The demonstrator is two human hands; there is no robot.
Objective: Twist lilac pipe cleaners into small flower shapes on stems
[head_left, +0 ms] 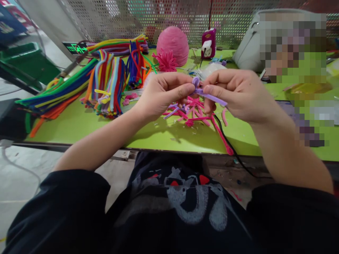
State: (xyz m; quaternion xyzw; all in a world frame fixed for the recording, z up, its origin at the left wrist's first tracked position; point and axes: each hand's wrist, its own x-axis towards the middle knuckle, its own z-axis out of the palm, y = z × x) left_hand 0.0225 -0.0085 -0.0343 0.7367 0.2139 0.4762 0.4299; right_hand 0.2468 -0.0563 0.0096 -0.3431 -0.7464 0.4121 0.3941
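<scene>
Both hands (pixel 197 93) pinching purple pipe cleaner (pixel 209 96) (looped end), above green table (pixel 79 123)

I see bright, even light from above, with soft shadows on the desk (pixel 79 123) beneath the hands. Edges bow outward, and a pixelated patch masks the upper right.

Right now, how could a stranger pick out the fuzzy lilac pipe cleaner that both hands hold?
Above the lime-green table, the left hand and right hand meet. Pinched between them is the fuzzy lilac pipe cleaner, one end curled; the loose pink pieces lie flat below.
</scene>
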